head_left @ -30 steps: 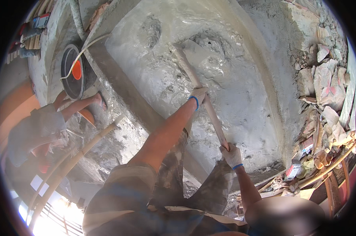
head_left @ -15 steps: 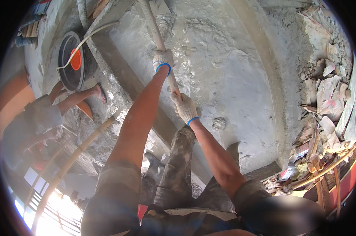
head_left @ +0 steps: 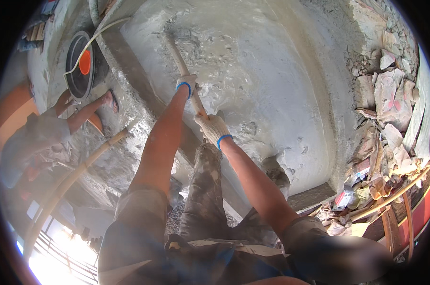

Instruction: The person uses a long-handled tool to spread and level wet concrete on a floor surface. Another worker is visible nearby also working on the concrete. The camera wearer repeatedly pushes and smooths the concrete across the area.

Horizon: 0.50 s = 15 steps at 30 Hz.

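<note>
Both hands wear pale knitted work gloves with blue cuffs and are wrapped round one long wooden handle point(head_left: 176, 53). My left hand point(head_left: 187, 81) grips it further along, while my right hand point(head_left: 212, 127) closes round its near end. The handle slants away to the far left and enters wet grey cement mix point(head_left: 281, 102). Whatever tool head it carries is sunk in the mix and hidden. Around the handle's far end the mix is lumpy and churned; to the right it lies smoother.
A concrete ledge point(head_left: 139, 78) borders the mix on the left. Beyond it are a black tub point(head_left: 72, 88) with an orange container point(head_left: 85, 62), a hose point(head_left: 91, 40), a bamboo pole point(head_left: 89, 164) and another person point(head_left: 39, 135). Rubble and torn paper sacks point(head_left: 390, 97) line the right.
The handle has been drawn back toward me, and its far end now dips into the mix within view. Both hands have shifted left in the picture. My grip has stayed closed.
</note>
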Each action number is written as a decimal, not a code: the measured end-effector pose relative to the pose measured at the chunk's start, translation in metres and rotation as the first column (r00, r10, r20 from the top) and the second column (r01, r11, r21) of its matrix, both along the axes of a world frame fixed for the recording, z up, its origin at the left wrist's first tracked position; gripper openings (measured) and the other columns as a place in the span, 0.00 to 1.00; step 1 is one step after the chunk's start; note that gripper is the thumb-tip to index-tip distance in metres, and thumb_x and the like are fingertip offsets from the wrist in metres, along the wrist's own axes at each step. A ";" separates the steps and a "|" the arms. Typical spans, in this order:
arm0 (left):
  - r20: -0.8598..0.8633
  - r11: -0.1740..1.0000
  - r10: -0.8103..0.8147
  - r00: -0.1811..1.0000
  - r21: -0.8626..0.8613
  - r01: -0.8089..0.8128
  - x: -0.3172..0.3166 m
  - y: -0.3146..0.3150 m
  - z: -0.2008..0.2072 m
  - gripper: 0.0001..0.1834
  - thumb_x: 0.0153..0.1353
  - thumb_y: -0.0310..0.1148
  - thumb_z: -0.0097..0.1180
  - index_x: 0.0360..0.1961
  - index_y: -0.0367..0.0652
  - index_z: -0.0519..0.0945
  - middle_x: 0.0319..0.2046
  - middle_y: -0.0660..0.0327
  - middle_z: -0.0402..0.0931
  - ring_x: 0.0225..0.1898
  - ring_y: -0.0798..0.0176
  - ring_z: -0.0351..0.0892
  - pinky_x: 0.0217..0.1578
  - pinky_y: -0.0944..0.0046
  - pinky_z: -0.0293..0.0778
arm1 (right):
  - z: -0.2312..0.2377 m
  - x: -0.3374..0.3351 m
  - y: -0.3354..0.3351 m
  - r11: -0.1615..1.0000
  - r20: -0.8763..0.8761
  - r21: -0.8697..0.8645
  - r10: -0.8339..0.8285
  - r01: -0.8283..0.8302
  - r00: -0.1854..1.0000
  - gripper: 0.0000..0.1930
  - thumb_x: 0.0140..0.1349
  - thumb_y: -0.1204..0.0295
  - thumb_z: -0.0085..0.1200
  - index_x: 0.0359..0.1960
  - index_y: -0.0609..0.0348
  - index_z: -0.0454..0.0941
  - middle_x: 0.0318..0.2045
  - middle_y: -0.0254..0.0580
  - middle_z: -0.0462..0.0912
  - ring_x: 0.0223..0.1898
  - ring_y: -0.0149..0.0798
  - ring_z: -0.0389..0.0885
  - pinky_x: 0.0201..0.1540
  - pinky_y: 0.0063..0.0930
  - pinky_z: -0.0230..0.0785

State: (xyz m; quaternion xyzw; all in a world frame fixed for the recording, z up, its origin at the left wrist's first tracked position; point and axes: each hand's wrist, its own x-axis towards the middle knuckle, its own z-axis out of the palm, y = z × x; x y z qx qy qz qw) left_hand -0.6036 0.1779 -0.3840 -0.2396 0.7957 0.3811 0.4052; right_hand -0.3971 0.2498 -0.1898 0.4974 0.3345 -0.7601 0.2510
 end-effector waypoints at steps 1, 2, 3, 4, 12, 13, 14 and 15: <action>-0.025 1.000 -0.009 1.000 0.018 0.009 -0.015 -0.003 -0.001 0.16 0.68 0.37 0.63 0.48 0.34 0.79 0.28 0.53 0.80 0.24 0.56 0.86 0.24 0.54 0.88 | -0.002 -0.007 0.006 1.000 -0.064 -0.027 -0.015 0.013 0.998 0.23 0.69 0.46 0.65 0.32 0.55 0.82 0.20 0.27 0.76 0.19 0.27 0.73 0.22 0.29 0.65; -0.017 0.998 -0.045 0.999 0.039 0.046 -0.021 0.005 0.001 0.16 0.69 0.37 0.63 0.48 0.34 0.78 0.28 0.54 0.80 0.24 0.56 0.85 0.25 0.53 0.88 | -0.008 -0.006 0.016 0.999 -0.111 -0.045 -0.035 0.031 0.993 0.23 0.69 0.46 0.66 0.31 0.53 0.81 0.20 0.27 0.76 0.19 0.26 0.71 0.22 0.29 0.63; -0.006 0.995 -0.079 0.997 0.053 0.079 -0.022 0.010 0.002 0.17 0.69 0.37 0.63 0.48 0.34 0.78 0.28 0.54 0.79 0.23 0.56 0.84 0.26 0.53 0.88 | -0.010 0.007 0.022 0.997 -0.155 -0.071 -0.054 0.043 0.987 0.22 0.68 0.46 0.66 0.30 0.52 0.80 0.21 0.26 0.76 0.19 0.26 0.70 0.22 0.28 0.62; 0.003 0.992 -0.110 0.994 0.062 0.109 -0.019 0.020 0.005 0.17 0.70 0.38 0.63 0.49 0.34 0.77 0.28 0.54 0.79 0.23 0.56 0.84 0.27 0.53 0.88 | -0.006 0.023 0.029 0.989 -0.159 -0.117 -0.108 0.089 0.981 0.22 0.68 0.45 0.66 0.30 0.51 0.80 0.20 0.26 0.75 0.19 0.26 0.70 0.22 0.28 0.61; 0.189 0.924 0.109 0.976 0.343 -0.170 0.184 0.144 -0.005 0.12 0.67 0.38 0.64 0.42 0.44 0.75 0.28 0.61 0.73 0.27 0.59 0.78 0.35 0.56 0.91 | 0.048 0.359 0.098 0.789 0.028 -0.525 -0.358 0.319 0.933 0.17 0.71 0.51 0.66 0.40 0.50 0.81 0.25 0.25 0.75 0.23 0.25 0.73 0.24 0.24 0.63; 0.180 0.946 0.118 0.977 0.278 -0.165 0.250 0.169 -0.006 0.10 0.66 0.37 0.63 0.41 0.46 0.75 0.27 0.63 0.73 0.27 0.60 0.78 0.35 0.57 0.91 | 0.063 0.419 0.108 0.850 0.060 -0.439 -0.297 0.292 0.953 0.16 0.71 0.51 0.66 0.40 0.50 0.81 0.25 0.25 0.75 0.23 0.25 0.72 0.25 0.23 0.64; 0.265 0.934 0.120 0.957 0.296 -0.199 0.300 0.173 -0.007 0.10 0.66 0.36 0.63 0.40 0.46 0.75 0.28 0.64 0.73 0.28 0.60 0.78 0.35 0.56 0.91 | 0.062 0.478 0.102 0.868 -0.017 -0.393 -0.336 0.303 0.942 0.15 0.71 0.53 0.66 0.41 0.51 0.83 0.25 0.25 0.76 0.23 0.25 0.73 0.26 0.24 0.66; 0.361 0.925 0.130 0.923 0.290 -0.244 0.355 0.164 -0.008 0.10 0.66 0.36 0.64 0.40 0.46 0.75 0.29 0.64 0.74 0.29 0.61 0.78 0.35 0.56 0.91 | 0.065 0.531 0.098 0.948 0.098 -0.268 -0.148 0.169 0.984 0.14 0.71 0.54 0.66 0.43 0.51 0.84 0.25 0.26 0.77 0.24 0.25 0.75 0.26 0.24 0.68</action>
